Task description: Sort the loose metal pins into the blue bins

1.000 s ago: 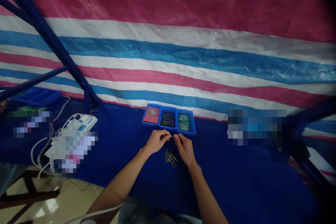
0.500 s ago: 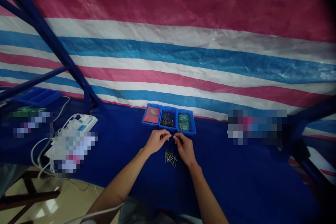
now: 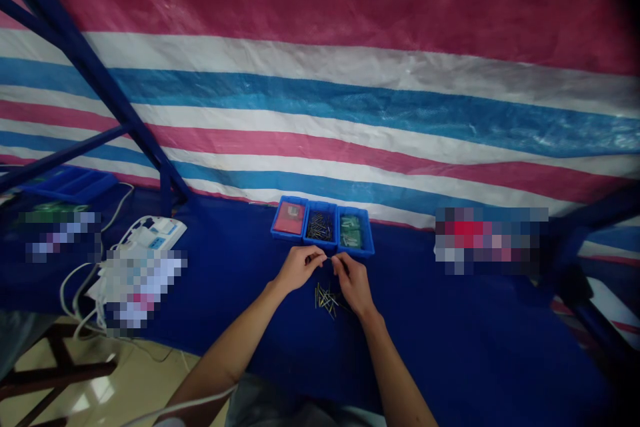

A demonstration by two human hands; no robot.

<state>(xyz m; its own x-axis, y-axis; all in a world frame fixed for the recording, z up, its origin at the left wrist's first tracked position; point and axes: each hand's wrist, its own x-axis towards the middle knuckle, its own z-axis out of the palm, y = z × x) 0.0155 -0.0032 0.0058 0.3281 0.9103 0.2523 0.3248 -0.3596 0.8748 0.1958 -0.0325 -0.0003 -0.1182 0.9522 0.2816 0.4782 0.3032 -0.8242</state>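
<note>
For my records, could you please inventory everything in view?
tarpaulin: one, red-white-blue, background
frame bars: several, blue, both sides
table: one, blue, centre
bins: three, blue, centre row
flat piece: one, red, left bin
slim rods: many, dark, middle bin
small parts: several, greenish, right bin
loose rods: pile, brassy, between forearms
compartment tray: one, blue, far left
power strip: one, white, left
cables: several, white, left
pixelated patches: three, mixed, both sides
floor: one, cream, lower left
stand: one, brown, lower left
thin piece: one, pale, between hands
left hand: one, bare, centre
right hand: one, bare, centre
</note>
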